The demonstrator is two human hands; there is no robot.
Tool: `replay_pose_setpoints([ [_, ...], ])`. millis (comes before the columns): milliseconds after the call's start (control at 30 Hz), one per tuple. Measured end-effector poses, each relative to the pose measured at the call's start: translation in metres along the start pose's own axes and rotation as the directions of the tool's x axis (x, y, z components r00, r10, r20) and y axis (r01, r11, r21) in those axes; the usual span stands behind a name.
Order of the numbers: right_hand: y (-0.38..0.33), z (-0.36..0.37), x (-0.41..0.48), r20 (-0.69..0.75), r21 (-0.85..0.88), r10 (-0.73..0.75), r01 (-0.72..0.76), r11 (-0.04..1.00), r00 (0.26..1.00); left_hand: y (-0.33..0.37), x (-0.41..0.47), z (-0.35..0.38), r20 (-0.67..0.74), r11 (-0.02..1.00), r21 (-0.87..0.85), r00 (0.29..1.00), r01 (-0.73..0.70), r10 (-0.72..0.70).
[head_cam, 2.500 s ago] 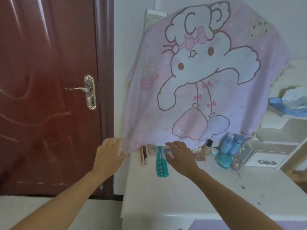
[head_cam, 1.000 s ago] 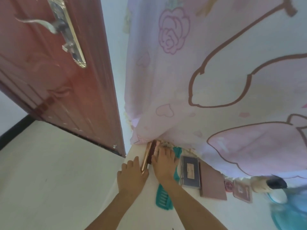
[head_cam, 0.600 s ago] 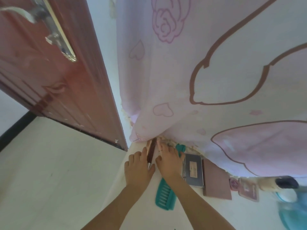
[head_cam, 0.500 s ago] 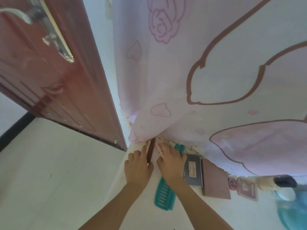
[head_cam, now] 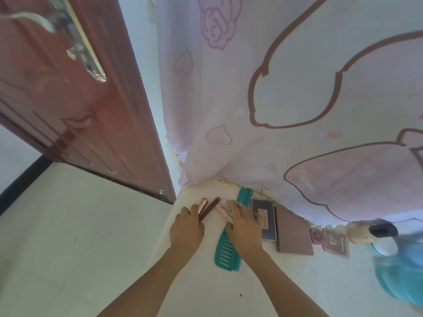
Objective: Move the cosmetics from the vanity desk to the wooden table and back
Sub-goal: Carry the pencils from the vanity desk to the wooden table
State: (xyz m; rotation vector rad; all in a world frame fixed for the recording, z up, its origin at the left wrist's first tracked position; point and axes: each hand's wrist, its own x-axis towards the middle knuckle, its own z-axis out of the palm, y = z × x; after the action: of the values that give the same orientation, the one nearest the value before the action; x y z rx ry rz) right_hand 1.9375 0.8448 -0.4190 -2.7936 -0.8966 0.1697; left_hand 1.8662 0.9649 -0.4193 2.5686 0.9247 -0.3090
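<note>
Left hand (head_cam: 186, 227): we see it curled round the gold tube (head_cam: 202, 205) and the brown stick (head_cam: 210, 207) — drawn back from the cloth (head_cam: 229, 110) edge since half a second ago.
Right hand (head_cam: 243, 224): pinches a small pink item (head_cam: 221, 209) above the teal comb (head_cam: 227, 252) on the vanity desk (head_cam: 286, 282).
Unclear: what the pink item is — the hand hides most of it.

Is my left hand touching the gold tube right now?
Touching. Head view: the left hand grips the gold tube by its lower end.
</note>
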Motion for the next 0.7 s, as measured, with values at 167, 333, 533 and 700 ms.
replay_pose_setpoints([
  [167, 0.002, 0.003, -0.007, 0.019, 0.0, -0.008, 0.008, 1.0, 1.0, -0.007, -0.007, -0.001, 0.059, 0.998, -0.05, 0.998, -0.024, 0.027],
  [333, -0.001, 0.004, -0.014, 0.181, 0.009, 0.0, -0.002, 1.0, 0.983, -0.018, -0.014, -0.004, 0.054, 0.925, -0.379, 0.998, -0.015, 0.038],
  [533, -0.011, -0.006, -0.019, 0.102, 0.069, -0.025, 0.018, 0.997, 0.995, -0.025, -0.022, -0.02, 0.019, 0.75, -0.656, 0.995, 0.084, -0.095],
  [700, -0.028, -0.021, -0.018, 0.106, 0.076, -0.059, 0.051, 0.996, 0.993, -0.037, -0.029, -0.034, -0.044, 0.686, -0.725, 0.99, 0.06, -0.133],
])
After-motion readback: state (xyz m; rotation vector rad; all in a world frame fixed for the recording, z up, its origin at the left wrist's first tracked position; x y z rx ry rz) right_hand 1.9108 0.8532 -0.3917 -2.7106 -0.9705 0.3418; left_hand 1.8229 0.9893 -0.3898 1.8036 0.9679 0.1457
